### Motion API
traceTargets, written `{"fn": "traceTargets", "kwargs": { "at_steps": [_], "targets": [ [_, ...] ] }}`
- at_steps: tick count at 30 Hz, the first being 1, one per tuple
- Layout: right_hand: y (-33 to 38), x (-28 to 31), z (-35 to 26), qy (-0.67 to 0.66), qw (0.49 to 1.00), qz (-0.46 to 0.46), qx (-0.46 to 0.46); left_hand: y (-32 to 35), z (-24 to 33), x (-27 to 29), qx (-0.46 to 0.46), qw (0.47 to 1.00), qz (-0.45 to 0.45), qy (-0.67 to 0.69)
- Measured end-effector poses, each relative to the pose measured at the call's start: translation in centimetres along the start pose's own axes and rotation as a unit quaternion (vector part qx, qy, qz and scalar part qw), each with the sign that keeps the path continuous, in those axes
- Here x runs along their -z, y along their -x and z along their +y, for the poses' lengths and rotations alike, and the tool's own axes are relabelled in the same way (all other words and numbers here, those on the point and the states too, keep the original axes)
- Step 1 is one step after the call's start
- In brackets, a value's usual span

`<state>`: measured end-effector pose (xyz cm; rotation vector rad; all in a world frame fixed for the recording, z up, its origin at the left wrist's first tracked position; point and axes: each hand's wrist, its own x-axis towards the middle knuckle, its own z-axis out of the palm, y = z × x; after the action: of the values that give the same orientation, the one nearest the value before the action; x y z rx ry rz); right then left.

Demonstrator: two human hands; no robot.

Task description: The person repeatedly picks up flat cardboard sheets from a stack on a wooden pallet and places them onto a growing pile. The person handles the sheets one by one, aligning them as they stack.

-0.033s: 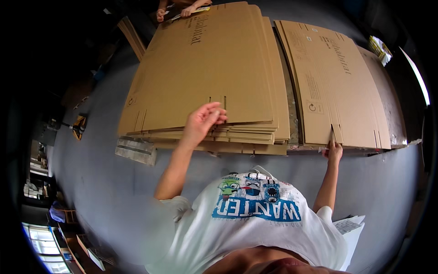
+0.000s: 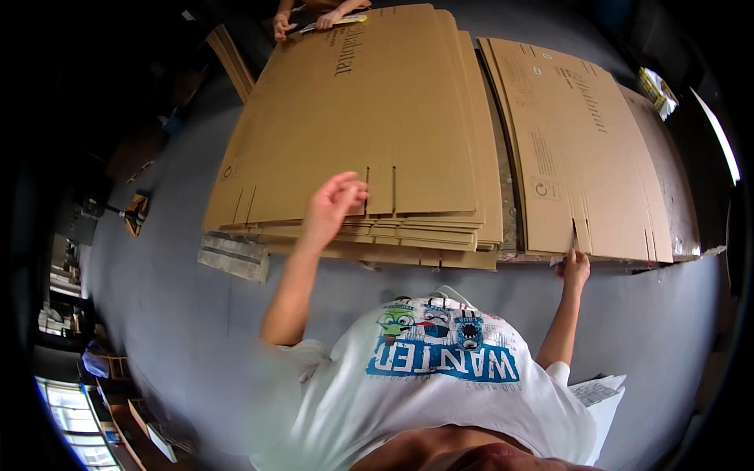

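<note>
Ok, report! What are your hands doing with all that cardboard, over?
Left hand on near edge of left cardboard stack. Right hand at near edge of right cardboard stack. Another person's hands at far end.

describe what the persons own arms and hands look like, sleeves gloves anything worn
Both arms are bare from the short sleeves of a white T-shirt with a blue and multicoloured cartoon print on the chest. The left hand and right hand are bare: no gloves. No watch, bands or rings can be made out.
</note>
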<state>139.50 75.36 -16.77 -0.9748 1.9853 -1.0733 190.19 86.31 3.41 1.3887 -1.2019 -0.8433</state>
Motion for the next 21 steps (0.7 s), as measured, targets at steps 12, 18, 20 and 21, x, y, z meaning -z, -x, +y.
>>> {"fn": "traceTargets", "kwargs": {
  "at_steps": [12,18,20,21],
  "targets": [
    [19.4,-12.4,-19.7,0.193,0.897,-0.073,0.391,-0.5,-13.0,35.5,0.182,0.645,0.367,-0.645],
    [21.6,-14.9,-21.2,0.287,0.892,-0.046,0.348,-0.7,-13.9,34.9,0.182,0.671,0.391,-0.604],
    [21.3,-15.1,-21.6,0.282,0.879,-0.021,0.385,-0.3,-13.9,34.8,0.173,0.665,0.400,-0.607],
    [21.5,-15.3,-22.4,0.255,0.898,-0.035,0.357,-0.2,-13.9,35.0,0.165,0.661,0.409,-0.607]
  ]
}}
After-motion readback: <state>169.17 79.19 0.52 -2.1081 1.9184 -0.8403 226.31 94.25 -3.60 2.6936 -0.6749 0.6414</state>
